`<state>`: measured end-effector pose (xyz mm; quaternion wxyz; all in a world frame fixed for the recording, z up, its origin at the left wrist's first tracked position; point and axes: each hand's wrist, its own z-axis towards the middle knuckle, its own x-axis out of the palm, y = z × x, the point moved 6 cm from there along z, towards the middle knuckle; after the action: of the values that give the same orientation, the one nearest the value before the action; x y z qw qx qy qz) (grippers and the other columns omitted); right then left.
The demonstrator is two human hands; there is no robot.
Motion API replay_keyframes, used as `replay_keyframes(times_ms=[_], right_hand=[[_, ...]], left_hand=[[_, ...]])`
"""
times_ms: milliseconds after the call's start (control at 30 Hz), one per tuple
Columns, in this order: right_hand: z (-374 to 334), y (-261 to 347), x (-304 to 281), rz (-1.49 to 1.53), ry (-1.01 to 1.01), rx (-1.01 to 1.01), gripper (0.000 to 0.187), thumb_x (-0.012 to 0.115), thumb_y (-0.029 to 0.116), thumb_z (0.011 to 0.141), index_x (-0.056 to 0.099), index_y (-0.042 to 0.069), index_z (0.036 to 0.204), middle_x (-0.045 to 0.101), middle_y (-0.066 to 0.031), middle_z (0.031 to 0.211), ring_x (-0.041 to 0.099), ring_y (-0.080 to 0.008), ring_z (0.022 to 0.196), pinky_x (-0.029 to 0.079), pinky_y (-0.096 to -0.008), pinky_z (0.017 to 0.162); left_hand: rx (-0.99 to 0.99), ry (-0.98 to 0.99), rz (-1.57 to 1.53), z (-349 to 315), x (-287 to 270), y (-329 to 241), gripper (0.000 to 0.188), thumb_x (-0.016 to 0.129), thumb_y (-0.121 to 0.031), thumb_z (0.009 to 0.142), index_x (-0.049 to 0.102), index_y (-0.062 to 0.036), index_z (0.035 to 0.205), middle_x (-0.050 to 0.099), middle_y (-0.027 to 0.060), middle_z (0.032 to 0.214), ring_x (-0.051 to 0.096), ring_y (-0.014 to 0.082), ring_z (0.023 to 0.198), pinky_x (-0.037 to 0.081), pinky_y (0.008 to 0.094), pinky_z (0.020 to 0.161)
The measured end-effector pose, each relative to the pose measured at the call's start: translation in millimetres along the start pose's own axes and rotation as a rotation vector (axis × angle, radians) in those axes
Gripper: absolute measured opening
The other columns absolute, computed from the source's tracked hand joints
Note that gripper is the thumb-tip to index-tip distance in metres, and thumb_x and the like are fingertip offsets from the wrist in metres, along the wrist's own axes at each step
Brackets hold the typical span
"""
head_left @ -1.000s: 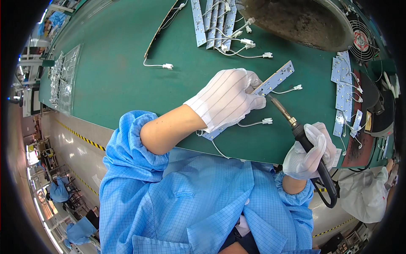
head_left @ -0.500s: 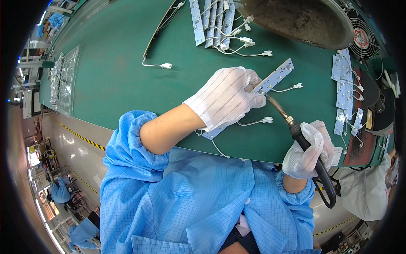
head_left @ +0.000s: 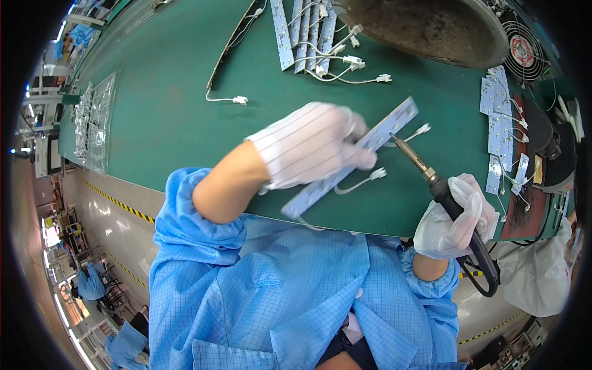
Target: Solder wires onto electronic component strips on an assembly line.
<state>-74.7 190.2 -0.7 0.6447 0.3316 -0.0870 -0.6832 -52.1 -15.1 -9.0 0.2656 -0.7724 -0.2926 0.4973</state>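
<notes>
My left hand (head_left: pixel 317 145), in a white striped glove, grips a narrow LED circuit board (head_left: pixel 394 123) that slants from lower left to upper right over the bench. White leads with plugs (head_left: pixel 377 174) hang from the board. Closed around a black-handled soldering iron (head_left: pixel 436 185) is my right hand (head_left: pixel 455 217), gloved too. The iron's tip points up and left, close to the board's lower edge; whether it touches cannot be told. Part of the board lies hidden behind my left fingers.
On the green bench (head_left: pixel 166 123), several LED boards with plugs (head_left: pixel 302 37) lie at the back, beside a large dark pan-like object (head_left: pixel 425 28). More boards (head_left: pixel 498 117) lie at the right near a fan (head_left: pixel 523 50). A clear plastic bag (head_left: pixel 98 120) rests at the left.
My left hand has shifted left and slightly down with the board, which slid out from the iron's tip. The iron has moved a little to the right.
</notes>
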Motion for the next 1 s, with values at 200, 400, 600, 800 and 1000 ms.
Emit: replay_keyframes(times_ms=[200, 400, 600, 800, 1000], right_hand=[[-8, -11, -10, 0.007, -0.116, 0.131, 0.029, 0.039, 0.018, 0.094, 0.055, -0.007, 0.096, 0.060, -0.0152, 0.083, 0.059, -0.0229, 0.072, 0.052, -0.0350, 0.067], [-21, -18, -14, -0.346, 0.027, 0.042, 0.034, 0.049, 0.008, 0.092, 0.036, -0.006, 0.120, 0.060, -0.0152, 0.084, 0.058, -0.0233, 0.070, 0.052, -0.0331, 0.064], [2, 2, -1, 0.120, -0.033, -0.102, 0.021, 0.048, 0.004, 0.090, 0.046, -0.008, 0.108, 0.058, -0.0161, 0.083, 0.055, -0.0222, 0.066, 0.050, -0.0337, 0.060], [-3, -3, -1, 0.003, 0.030, -0.027, 0.021, 0.042, 0.009, 0.092, 0.049, -0.008, 0.101, 0.056, -0.0188, 0.082, 0.054, -0.0219, 0.063, 0.049, -0.0367, 0.061], [-1, 5, 3, -0.036, -0.070, -0.249, 0.020, 0.045, 0.007, 0.089, 0.049, -0.007, 0.103, 0.055, -0.0190, 0.076, 0.047, -0.0202, 0.056, 0.039, -0.0310, 0.048]], left_hand=[[0.061, -0.333, 0.469, -8, -13, -19, 0.050, 0.062, -0.049, 0.077, 0.061, 0.0012, 0.081, 0.062, 0.0176, 0.074, 0.063, 0.0317, 0.070, 0.050, 0.0385, 0.061], [-0.007, -0.402, 0.115, 11, 15, -1, 0.039, 0.066, -0.034, 0.077, 0.061, 0.0022, 0.092, 0.061, 0.0169, 0.079, 0.060, 0.0337, 0.075, 0.048, 0.0399, 0.068], [0.282, -0.411, 0.036, 9, 21, -1, 0.028, 0.063, -0.025, 0.080, 0.062, 0.0010, 0.091, 0.060, 0.0157, 0.084, 0.057, 0.0317, 0.078, 0.045, 0.0397, 0.068], [0.244, -0.416, -0.007, 9, 19, -5, 0.024, 0.061, -0.023, 0.082, 0.064, 0.0001, 0.087, 0.060, 0.0145, 0.085, 0.056, 0.0313, 0.074, 0.046, 0.0382, 0.064], [0.358, -0.425, 0.170, 7, 21, -10, 0.022, 0.061, -0.022, 0.082, 0.064, -0.0007, 0.086, 0.060, 0.0143, 0.084, 0.056, 0.0299, 0.071, 0.045, 0.0376, 0.061]])
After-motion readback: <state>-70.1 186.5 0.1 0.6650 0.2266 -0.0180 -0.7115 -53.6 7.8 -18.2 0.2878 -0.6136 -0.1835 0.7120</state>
